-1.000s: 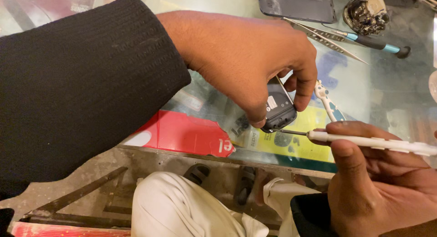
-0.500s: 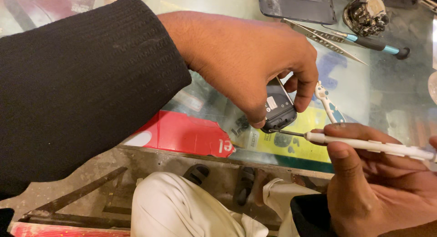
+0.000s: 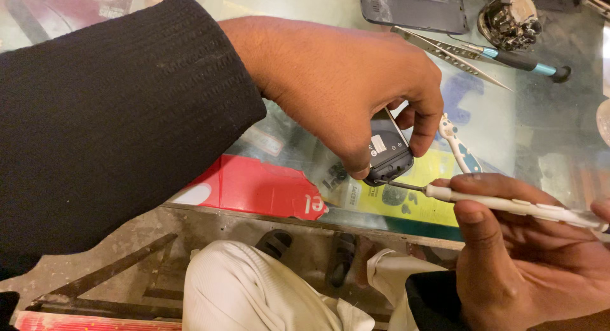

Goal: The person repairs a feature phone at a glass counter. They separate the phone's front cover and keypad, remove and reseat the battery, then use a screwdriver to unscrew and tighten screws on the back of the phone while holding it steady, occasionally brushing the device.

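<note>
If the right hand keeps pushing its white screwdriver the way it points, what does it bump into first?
Most likely the small black device pinched in the left hand. The right hand aims the white screwdriver tip at its lower edge, apparently almost touching.

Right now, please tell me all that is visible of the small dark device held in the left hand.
The small dark rounded device looks like plastic, with a pale label on its back. The left hand pinches it tilted above the glass table. The thin metal tip of the white screwdriver, held by the right hand, meets its lower edge.
</note>
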